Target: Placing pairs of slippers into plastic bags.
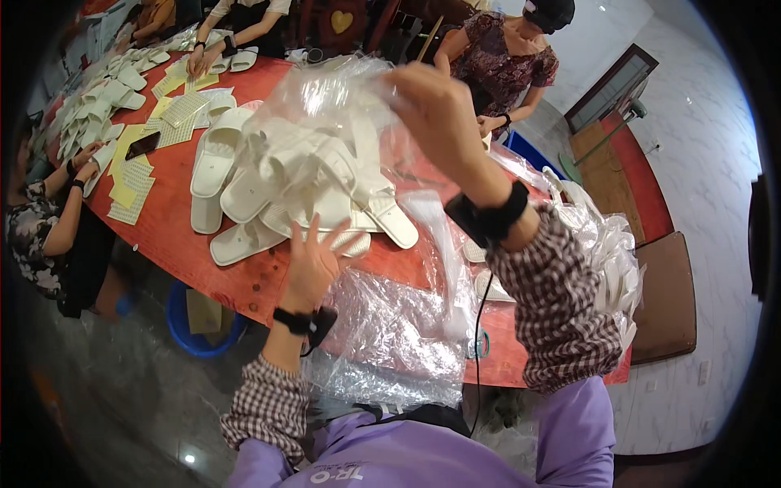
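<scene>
Purple cloth of our shirt [423, 455] lies nearest to us, at the lower edge. Above it come our two checked sleeves [561, 305], and at each wrist we wear a black band [297, 321]. Flat clear plastic bags [390, 325] lie between our forearms, over the near edge of the red table [183, 232]. A blue basin [175, 333] stands on the floor at the left.

Our left hand [312, 264] is released, its fingers spread at the near side of a pile of white slippers [244, 199]; whether the fingertips touch them, we cannot tell. This pile lies on the table before us. Our right hand [443, 106] is raised higher and blurred, just beside a clear plastic film [325, 93] over the pile; we cannot tell if it grasps this film. To the right we see a heap of plastic-wrapped things [610, 260].

Farther, a dark phone [143, 146] rests among yellow sheets [122, 193]. Another slipper heap [93, 106] covers the far left of the table, and across from us stands a person in a patterned top [512, 61].
</scene>
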{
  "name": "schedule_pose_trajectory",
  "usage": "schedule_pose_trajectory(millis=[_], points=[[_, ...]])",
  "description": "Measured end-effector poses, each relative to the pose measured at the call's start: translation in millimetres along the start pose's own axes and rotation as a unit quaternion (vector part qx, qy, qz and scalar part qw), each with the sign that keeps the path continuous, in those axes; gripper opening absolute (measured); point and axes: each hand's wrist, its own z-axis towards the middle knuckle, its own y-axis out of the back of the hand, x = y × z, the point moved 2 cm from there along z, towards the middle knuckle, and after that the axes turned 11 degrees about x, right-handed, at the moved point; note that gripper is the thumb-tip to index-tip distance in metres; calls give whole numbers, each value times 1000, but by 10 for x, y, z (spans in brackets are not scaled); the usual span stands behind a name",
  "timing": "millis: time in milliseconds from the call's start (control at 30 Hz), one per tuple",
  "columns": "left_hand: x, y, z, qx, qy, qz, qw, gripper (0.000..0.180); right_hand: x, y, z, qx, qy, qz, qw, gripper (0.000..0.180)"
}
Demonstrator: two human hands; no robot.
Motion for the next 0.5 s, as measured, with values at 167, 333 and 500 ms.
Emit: schedule_pose_trajectory(millis=[167, 333, 500], points=[[-325, 6, 496, 183, -170, -235, 939, 78, 765, -29, -795, 204, 107, 2, 973, 22], [-425, 243, 960, 0, -196, -138, 971, 80, 1098, 11, -1371, 241, 111, -41, 963, 32], [-442, 424, 771, 67, -176, -88, 978, 78, 1409, 383, -1914, 308, 66, 1, 949, 35]])
